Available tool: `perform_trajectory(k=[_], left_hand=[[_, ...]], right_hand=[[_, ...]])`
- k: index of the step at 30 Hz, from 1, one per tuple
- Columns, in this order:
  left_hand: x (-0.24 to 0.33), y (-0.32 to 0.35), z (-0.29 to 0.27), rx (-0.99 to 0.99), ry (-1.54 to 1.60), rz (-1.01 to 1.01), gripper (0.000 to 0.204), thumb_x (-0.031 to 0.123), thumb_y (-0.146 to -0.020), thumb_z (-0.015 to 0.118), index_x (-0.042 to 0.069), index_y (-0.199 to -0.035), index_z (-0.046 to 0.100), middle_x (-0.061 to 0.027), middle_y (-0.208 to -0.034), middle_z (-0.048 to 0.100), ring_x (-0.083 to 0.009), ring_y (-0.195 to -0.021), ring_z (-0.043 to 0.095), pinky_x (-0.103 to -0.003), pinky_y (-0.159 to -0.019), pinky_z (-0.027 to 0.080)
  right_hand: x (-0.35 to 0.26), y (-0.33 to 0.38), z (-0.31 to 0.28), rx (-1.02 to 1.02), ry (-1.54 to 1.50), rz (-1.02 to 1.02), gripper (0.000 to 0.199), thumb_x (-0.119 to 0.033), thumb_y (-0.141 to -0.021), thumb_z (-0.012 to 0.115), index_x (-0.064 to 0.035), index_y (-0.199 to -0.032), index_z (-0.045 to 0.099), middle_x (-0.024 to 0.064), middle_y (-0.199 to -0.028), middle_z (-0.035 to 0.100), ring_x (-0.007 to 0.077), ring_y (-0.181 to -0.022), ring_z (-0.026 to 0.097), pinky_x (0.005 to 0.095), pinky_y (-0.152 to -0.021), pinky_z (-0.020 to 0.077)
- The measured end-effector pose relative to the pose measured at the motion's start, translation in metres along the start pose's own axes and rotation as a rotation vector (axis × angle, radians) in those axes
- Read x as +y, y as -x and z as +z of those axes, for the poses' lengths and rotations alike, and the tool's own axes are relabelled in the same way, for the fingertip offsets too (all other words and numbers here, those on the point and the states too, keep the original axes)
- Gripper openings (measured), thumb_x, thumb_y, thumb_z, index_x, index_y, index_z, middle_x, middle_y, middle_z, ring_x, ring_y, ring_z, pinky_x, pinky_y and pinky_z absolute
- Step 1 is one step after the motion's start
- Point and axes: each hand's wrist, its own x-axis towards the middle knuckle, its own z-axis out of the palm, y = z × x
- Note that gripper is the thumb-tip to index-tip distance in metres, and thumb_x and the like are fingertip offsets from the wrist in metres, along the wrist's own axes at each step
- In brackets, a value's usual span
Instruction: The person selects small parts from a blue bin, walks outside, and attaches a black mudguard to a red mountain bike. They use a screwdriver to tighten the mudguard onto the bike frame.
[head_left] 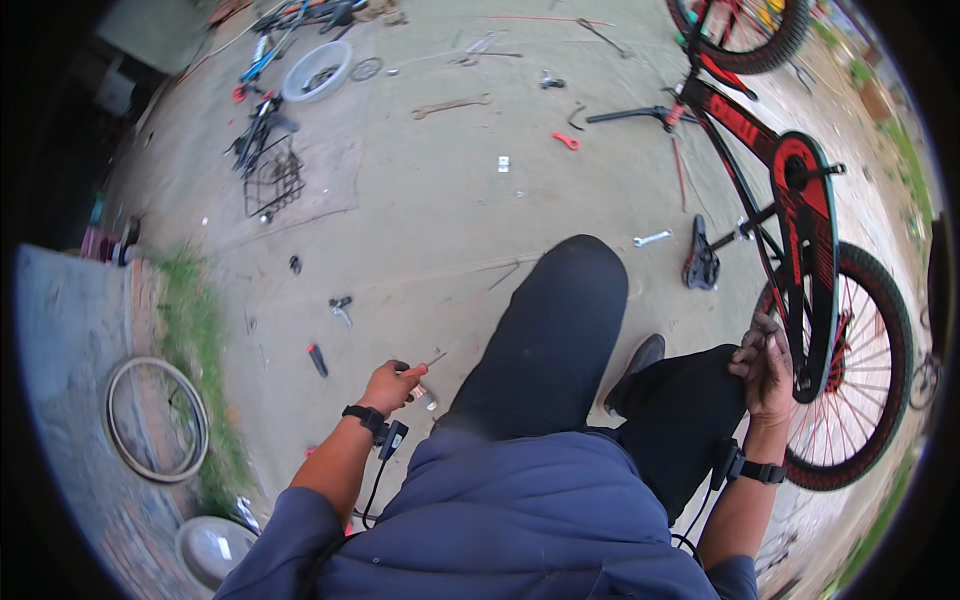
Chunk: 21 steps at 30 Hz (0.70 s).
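My left hand [388, 387] is closed round the orange handle of a screwdriver [414, 370], whose thin shaft points up and to the right. Just beside that hand a small clear-and-silver cylindrical item [425, 398] shows on the ground. My right hand [767, 370] is by my right knee, its fingers curled and pressed together; what they hold, if anything, is too small to make out. Right next to it is the red-and-black chain guard [812, 260] of a bicycle [745, 120]. The bicycle appears turned over, with its saddle [702, 256] low by the ground and its spoked rear wheel [850, 370] nearest me.
Around me lie a black-and-red screwdriver [317, 360], a brake lever [341, 308], a small wrench [652, 238], a large rusty wrench [450, 106] and a red tool [566, 142]. Farther off are a white basin [317, 71] and a wire basket [274, 184]. A bare rim [115, 425] leans at the left.
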Motion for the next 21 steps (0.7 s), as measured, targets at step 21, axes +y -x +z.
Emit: perform_trajectory(k=[21], left_hand=[[-0.113, -0.01, 0.003, 0.209, 0.335, -0.149, 0.051, 0.018, -0.086, 0.067, -0.007, -0.129, 0.053, -0.0171, -0.098, 0.069, -0.0197, -0.069, 0.068, -0.031, -0.06, 0.055]], right_hand=[[0.026, -0.135, 0.068, -0.091, 0.138, 0.297, 0.04, -0.027, -0.102, 0.054, -0.0051, -0.134, 0.048, 0.0062, -0.094, 0.065, 0.0173, -0.077, 0.07, 0.0291, -0.063, 0.0603]])
